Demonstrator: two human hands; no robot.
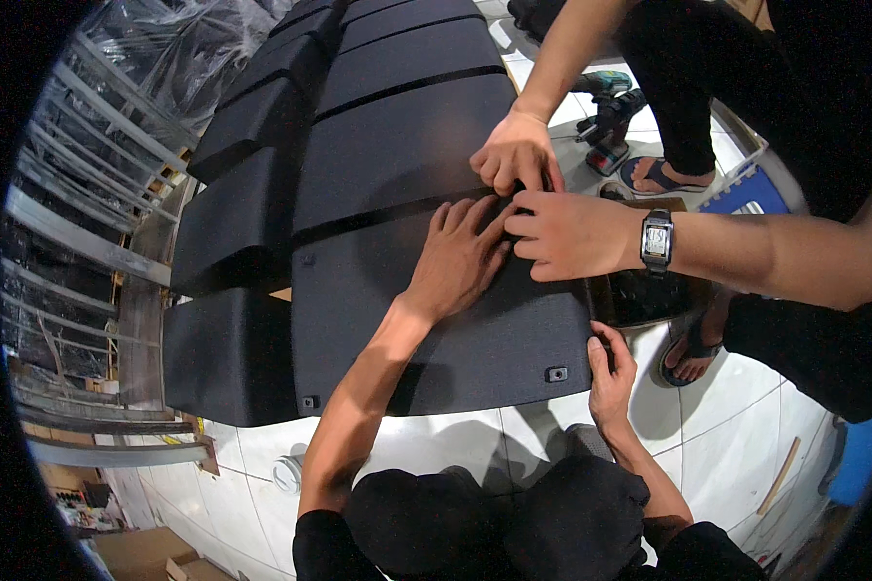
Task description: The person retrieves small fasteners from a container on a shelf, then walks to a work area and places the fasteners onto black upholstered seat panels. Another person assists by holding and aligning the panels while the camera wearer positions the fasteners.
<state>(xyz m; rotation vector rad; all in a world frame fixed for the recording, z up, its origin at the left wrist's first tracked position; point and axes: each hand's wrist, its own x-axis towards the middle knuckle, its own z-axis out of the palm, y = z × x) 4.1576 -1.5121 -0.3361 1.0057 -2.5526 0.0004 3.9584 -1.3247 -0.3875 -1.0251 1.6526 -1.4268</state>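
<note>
A black textured panel (397,334) lies in front of me, nearest in a row of similar black box-shaped pieces (407,145). My left hand (460,254) rests palm down on it with fingers spread, its fingertips close to a gap between two pieces. At the right edge of the same panel, my right hand (611,376) grips the side near the front corner. A co-worker's two hands (518,155) press together at the gap's right end, touching or nearly touching my left fingertips. What they hold is hidden. Small black fittings (556,374) sit at the panel's corners.
Two power drills (606,82) and a brown box (693,295) are on the white tiled floor at right, beside the co-worker's sandalled feet. A blue-and-white container (746,189) stands behind. Metal racking (87,228) lines the left. A wooden strip (778,474) lies lower right.
</note>
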